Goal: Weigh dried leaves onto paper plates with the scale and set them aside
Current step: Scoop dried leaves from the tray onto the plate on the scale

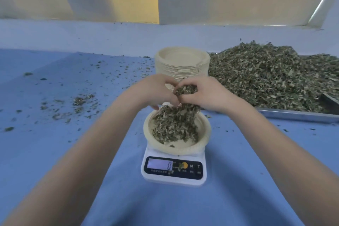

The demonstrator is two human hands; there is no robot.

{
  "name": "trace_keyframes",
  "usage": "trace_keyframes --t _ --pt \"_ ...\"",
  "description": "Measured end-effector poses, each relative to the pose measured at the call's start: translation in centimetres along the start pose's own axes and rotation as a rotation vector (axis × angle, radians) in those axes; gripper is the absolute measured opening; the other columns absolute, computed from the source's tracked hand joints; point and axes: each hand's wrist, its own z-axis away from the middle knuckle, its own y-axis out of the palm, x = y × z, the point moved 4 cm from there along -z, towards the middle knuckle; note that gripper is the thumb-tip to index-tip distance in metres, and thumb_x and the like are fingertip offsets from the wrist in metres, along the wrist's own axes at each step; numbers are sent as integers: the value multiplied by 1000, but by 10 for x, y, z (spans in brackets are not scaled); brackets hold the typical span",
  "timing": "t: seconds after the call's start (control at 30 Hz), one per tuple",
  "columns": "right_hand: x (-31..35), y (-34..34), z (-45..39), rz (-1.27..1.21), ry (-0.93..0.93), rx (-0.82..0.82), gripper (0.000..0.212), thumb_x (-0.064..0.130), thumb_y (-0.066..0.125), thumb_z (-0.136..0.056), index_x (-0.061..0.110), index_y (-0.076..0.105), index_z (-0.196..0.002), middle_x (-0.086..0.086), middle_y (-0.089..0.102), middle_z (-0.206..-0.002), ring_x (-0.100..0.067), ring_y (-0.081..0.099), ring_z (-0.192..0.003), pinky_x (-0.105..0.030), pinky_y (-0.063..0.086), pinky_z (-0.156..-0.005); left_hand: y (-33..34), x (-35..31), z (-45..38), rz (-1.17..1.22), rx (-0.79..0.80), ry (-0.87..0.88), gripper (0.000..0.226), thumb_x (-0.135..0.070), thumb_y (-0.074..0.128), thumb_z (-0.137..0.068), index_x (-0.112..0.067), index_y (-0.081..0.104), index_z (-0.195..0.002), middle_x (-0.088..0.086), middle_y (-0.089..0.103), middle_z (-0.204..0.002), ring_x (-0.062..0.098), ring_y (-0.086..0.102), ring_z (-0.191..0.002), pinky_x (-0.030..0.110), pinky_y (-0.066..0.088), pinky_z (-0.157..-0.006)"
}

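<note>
Scale [173, 168] reads 0; plate [201, 145] heaped, crumbly green-brown leaves [174, 126]

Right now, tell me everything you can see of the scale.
The scale is a small white digital one, plastic by its look, flat on the blue table. Its dark front panel holds a lit display reading 0, an orange button, and keys marked M and T. A few leaf bits lie on the panel. A plate of leaves sits on top.
</note>
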Motion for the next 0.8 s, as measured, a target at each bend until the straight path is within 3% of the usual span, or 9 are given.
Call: trace_keyframes --t 0.07,0.1,0.2,0.27,0.33,0.4,0.47,0.7,0.8 --pt "4 -4 -2 -2 -12 -27 19 25 71 -79 35 68 -95 5 68 -87 4 57 -64 -11 40 -57 -2 -3 -4 51 -22 24 44 -7 70 -78 -23 57 -118 8 64 -106 20 64 -79 34 57 -75" --pt "5 -6 -4 6 -18 -38 20 24 70 -79 33 69 -97 7 66 -85 4 54 -62 -9 38 -56 -3 -5 -5 66 -28 31 42 -5 69 -78 -22 58 -115 11 67 -102 20 66 -74 36 57 -78" --pt "8 -11 -8 -16 -16 -57 23 24 70 -79 33 68 -100 5 66 -98 -7 58 -73 -9 40 -57 -5 -7 -7 66 -44 51 40 -1 67 -78 -19 57 -112 9 67 -86 16 68 -65 35 56 -78" --pt "10 -12 -10 -59 -17 -64 24 23 70 -79 32 69 -102 6 67 -105 -12 62 -84 -17 47 -70 -7 -9 -8 57 -73 68 42 3 63 -79 -15 56 -116 8 63 -80 17 67 -66 31 56 -71" --pt "12 -12 -11 -84 -17 -79 26 23 71 -79 30 70 -105 6 67 -111 -15 61 -98 -30 49 -84 -10 -9 -7 31 -108 81 41 5 60 -79 -13 56 -116 5 58 -69 16 65 -61 20 47 -55" --pt "14 -12 -12 -100 -21 -83 26 22 71 -79 28 71 -104 6 67 -113 -13 60 -103 -32 48 -89 -12 -8 -6 14 -128 86 39 6 60 -79 -13 58 -113 1 52 -60 13 62 -58 16 41 -47" --pt "16 -10 -13 -109 -19 -68 26 22 71 -79 29 71 -104 7 67 -113 -13 60 -103 -30 48 -88 -13 -7 -5 3 -131 89 39 5 62 -79 -15 58 -111 -1 50 -58 12 62 -58 16 38 -44" --pt "17 -6 -14 -97 -24 -59 25 23 71 -78 31 70 -102 7 69 -108 -15 63 -100 -27 49 -80 -11 -4 -8 -73 -156 97 37 3 66 -75 -15 60 -107 -1 44 -60 15 46 -57 26 36 -56" --pt "13 -10 -11 -111 -25 -63 24 20 70 -79 33 69 -99 3 70 -107 -22 63 -102 -38 50 -87 -5 -9 -13 -81 -142 110 38 3 66 -75 -17 58 -106 -2 46 -66 13 44 -58 25 34 -53"
